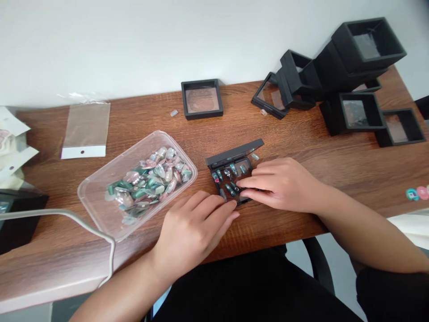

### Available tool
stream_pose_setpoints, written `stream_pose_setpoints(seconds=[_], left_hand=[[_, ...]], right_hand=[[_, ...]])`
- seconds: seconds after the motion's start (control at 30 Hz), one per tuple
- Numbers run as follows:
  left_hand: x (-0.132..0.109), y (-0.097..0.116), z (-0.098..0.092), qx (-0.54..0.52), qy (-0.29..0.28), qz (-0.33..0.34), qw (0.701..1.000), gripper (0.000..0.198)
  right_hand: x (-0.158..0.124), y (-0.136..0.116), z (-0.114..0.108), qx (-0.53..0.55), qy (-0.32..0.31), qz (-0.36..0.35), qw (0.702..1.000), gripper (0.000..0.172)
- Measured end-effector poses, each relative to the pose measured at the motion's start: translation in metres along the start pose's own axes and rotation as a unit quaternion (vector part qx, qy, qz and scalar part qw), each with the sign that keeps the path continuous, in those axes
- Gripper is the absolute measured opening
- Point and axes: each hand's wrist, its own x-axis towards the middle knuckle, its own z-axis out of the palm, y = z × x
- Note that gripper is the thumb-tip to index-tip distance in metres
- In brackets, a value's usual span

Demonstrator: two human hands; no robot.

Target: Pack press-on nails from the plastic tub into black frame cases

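Observation:
A small black display box (231,172) lies open on the wooden table (301,143), its lid (234,153) tipped up behind it. Several green and pink press-on nails sit inside it. My right hand (281,183) rests over the box's right side, fingers stretched flat and together, their tips on the nails. My left hand (194,223) lies at the box's near left corner, fingers extended and touching its edge. Neither hand grips anything that I can see. A clear plastic tub (100,188) to the left holds a heap of loose nails (150,179).
An empty black frame box (202,98) sits at the back centre, with a stack of more black boxes (338,67) at back right. A clear bag (86,129) lies at back left. A grey cable (67,214) crosses the near left edge. Loose nails (174,113) dot the table.

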Motion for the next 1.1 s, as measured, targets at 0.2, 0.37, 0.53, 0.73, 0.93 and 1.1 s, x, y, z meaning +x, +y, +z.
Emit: stream_pose_setpoints(seconds=[0.2,0.37,0.53,0.73,0.93,1.1], left_hand=[[0.003,0.000,-0.001,-0.004,0.000,0.011,1.000,0.017],[0.002,-0.001,0.001,0.002,-0.020,0.022,1.000,0.021],[0.002,0.000,0.000,0.004,-0.012,0.028,1.000,0.021],[0.002,-0.001,0.000,0.004,-0.010,0.028,1.000,0.021],[0.002,0.000,0.000,0.001,-0.011,0.030,1.000,0.019],[0.002,0.000,-0.002,-0.002,-0.011,0.030,1.000,0.019]], right_hand=[[0.000,-0.001,0.001,0.008,-0.001,-0.008,1.000,0.020],[0.000,-0.002,0.003,0.000,-0.021,-0.008,1.000,0.025],[0.000,-0.001,0.005,0.003,-0.041,-0.004,0.999,0.025],[0.000,-0.001,0.007,0.001,-0.030,-0.017,0.999,0.023],[0.000,0.000,-0.004,0.030,-0.010,0.004,0.999,0.023],[-0.001,0.006,-0.016,0.054,-0.054,0.058,0.995,0.020]])
